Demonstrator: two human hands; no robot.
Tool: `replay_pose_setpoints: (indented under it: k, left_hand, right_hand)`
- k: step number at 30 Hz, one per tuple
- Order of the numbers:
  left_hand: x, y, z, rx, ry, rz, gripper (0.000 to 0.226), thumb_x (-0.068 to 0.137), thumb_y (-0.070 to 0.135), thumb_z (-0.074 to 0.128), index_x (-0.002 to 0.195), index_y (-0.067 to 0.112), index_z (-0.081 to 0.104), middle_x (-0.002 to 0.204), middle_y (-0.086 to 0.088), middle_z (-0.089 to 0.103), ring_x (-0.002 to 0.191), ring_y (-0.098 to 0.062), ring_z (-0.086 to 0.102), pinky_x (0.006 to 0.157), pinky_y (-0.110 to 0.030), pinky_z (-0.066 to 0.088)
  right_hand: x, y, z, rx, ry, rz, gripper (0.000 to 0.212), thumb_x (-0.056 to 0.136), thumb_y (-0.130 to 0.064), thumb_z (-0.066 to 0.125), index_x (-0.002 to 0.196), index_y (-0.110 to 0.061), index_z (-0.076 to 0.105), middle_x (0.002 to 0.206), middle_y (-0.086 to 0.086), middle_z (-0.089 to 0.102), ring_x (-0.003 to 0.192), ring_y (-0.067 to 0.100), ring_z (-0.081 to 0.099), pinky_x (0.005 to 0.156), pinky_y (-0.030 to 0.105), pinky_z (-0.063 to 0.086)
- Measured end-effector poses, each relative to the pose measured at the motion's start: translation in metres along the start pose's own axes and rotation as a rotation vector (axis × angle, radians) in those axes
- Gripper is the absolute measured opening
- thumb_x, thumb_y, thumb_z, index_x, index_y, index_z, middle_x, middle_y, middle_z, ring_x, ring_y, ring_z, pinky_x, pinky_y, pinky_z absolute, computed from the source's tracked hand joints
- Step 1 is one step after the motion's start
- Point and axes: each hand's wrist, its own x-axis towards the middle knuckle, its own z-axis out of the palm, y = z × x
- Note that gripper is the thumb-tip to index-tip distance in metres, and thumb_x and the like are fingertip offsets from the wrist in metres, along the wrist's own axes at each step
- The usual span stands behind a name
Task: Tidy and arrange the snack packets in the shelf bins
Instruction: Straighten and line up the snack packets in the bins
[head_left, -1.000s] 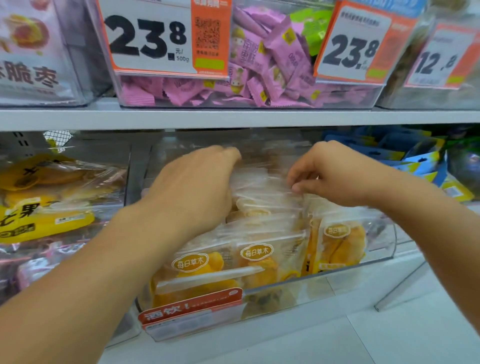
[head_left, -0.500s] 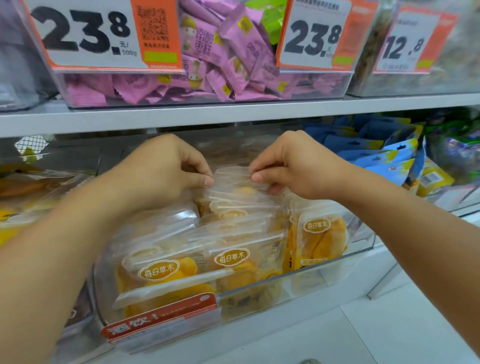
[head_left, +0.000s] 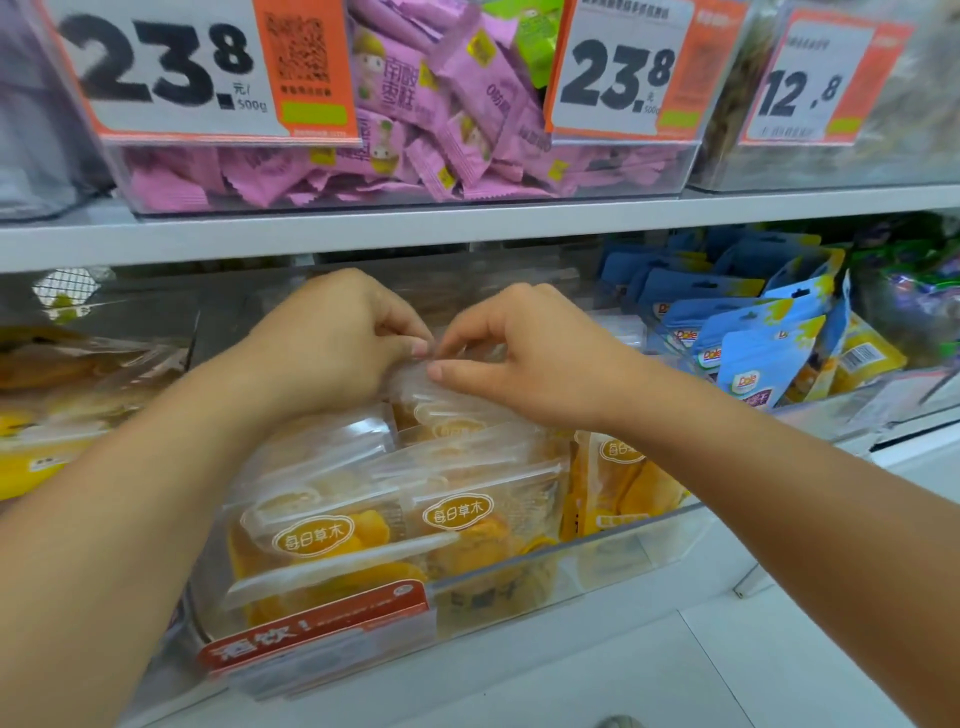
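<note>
A clear shelf bin on the lower shelf holds several clear packets of yellow dried fruit standing in rows. My left hand and my right hand meet over the back of the bin. Both pinch the top edge of one rear clear packet between thumb and fingers, their fingertips nearly touching. The lower part of that packet is hidden behind the front rows.
Blue Dole pouches fill the bin to the right. Large yellow fruit bags lie in the bin at left. Above, a bin of pink wrapped sweets carries price tags. A grey shelf edge runs just above my hands.
My hands have drawn closer together along the rear packet's top edge. A second ago the left hand lay flat on the packets; now it pinches. The view has shifted right.
</note>
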Motion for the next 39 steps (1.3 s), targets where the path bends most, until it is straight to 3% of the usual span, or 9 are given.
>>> replay_pose_setpoints:
  k: [3, 7, 12, 18, 23, 26, 29, 34, 39]
  left_hand:
    - [0.003, 0.005, 0.013, -0.096, 0.1, -0.03, 0.014, 0.088, 0.029, 0.072, 0.075, 0.034, 0.078, 0.066, 0.015, 0.072, 0.062, -0.002, 0.066, 0.062, -0.023, 0.052]
    - [0.003, 0.005, 0.016, -0.159, 0.09, 0.004, 0.01, 0.089, 0.034, 0.073, 0.082, 0.034, 0.079, 0.065, 0.016, 0.07, 0.06, -0.001, 0.063, 0.061, -0.022, 0.047]
    - [-0.005, 0.006, 0.014, -0.103, 0.113, 0.045, 0.006, 0.083, 0.037, 0.078, 0.084, 0.031, 0.078, 0.068, 0.014, 0.071, 0.069, 0.0, 0.065, 0.068, -0.023, 0.053]
    - [-0.012, -0.009, -0.004, 0.132, 0.045, -0.077, 0.015, 0.082, 0.042, 0.078, 0.078, 0.029, 0.071, 0.075, 0.012, 0.067, 0.075, -0.008, 0.063, 0.076, -0.035, 0.056]
    - [-0.016, -0.007, -0.001, 0.156, 0.084, -0.131, 0.01, 0.083, 0.031, 0.073, 0.072, 0.032, 0.074, 0.076, 0.016, 0.063, 0.076, -0.007, 0.058, 0.071, -0.03, 0.05]
    - [-0.012, -0.005, 0.001, 0.11, 0.087, -0.147, 0.011, 0.086, 0.035, 0.075, 0.076, 0.033, 0.078, 0.08, 0.013, 0.07, 0.082, -0.013, 0.063, 0.078, -0.035, 0.055]
    - [-0.008, -0.003, 0.006, 0.078, 0.092, -0.097, 0.009, 0.087, 0.033, 0.075, 0.081, 0.032, 0.08, 0.081, 0.012, 0.074, 0.083, -0.014, 0.066, 0.082, -0.038, 0.057]
    - [-0.002, 0.001, 0.012, 0.011, 0.061, -0.043, 0.006, 0.086, 0.033, 0.077, 0.08, 0.033, 0.079, 0.072, 0.012, 0.072, 0.075, -0.009, 0.067, 0.081, -0.036, 0.056]
    - [0.0, -0.001, 0.014, -0.062, 0.017, -0.024, 0.01, 0.082, 0.028, 0.08, 0.08, 0.038, 0.078, 0.078, 0.013, 0.072, 0.072, -0.009, 0.068, 0.072, -0.026, 0.056]
  right_hand:
    - [0.009, -0.001, 0.003, 0.007, -0.05, 0.0, 0.025, 0.085, -0.048, 0.072, 0.079, -0.025, 0.077, 0.073, -0.007, 0.071, 0.074, 0.009, 0.064, 0.072, 0.036, 0.053]
    - [0.007, 0.011, -0.004, 0.236, 0.108, 0.133, 0.025, 0.091, -0.04, 0.068, 0.086, -0.016, 0.07, 0.054, -0.009, 0.058, 0.049, 0.004, 0.056, 0.054, 0.028, 0.048]
    - [0.011, 0.01, -0.007, 0.034, 0.073, 0.145, 0.013, 0.081, -0.037, 0.079, 0.078, -0.024, 0.076, 0.064, -0.009, 0.064, 0.057, 0.001, 0.058, 0.056, 0.022, 0.048]
    - [0.006, 0.022, -0.022, -0.278, 0.016, 0.211, 0.02, 0.085, -0.039, 0.076, 0.074, -0.023, 0.075, 0.074, -0.005, 0.069, 0.071, 0.015, 0.063, 0.069, 0.036, 0.055]
    - [0.005, 0.027, -0.024, -0.042, 0.139, 0.217, 0.026, 0.095, -0.037, 0.064, 0.088, -0.014, 0.074, 0.073, 0.001, 0.065, 0.065, 0.011, 0.059, 0.07, 0.036, 0.053]
    - [0.008, 0.031, -0.026, -0.041, 0.127, 0.238, 0.015, 0.088, -0.032, 0.075, 0.097, -0.021, 0.073, 0.086, -0.009, 0.069, 0.067, -0.002, 0.06, 0.07, 0.02, 0.051]
    - [0.015, 0.03, -0.027, -0.054, 0.047, 0.229, 0.008, 0.081, -0.025, 0.082, 0.087, -0.022, 0.079, 0.076, -0.017, 0.068, 0.062, -0.014, 0.058, 0.057, 0.003, 0.043]
    - [0.031, 0.021, -0.016, -0.201, -0.089, 0.145, 0.008, 0.088, -0.024, 0.074, 0.09, -0.016, 0.074, 0.091, -0.001, 0.068, 0.082, 0.012, 0.06, 0.073, 0.026, 0.048]
    - [0.042, -0.001, 0.009, 0.108, 0.044, -0.084, 0.011, 0.09, -0.009, 0.068, 0.099, -0.008, 0.073, 0.091, 0.001, 0.072, 0.081, 0.005, 0.062, 0.074, 0.016, 0.049]
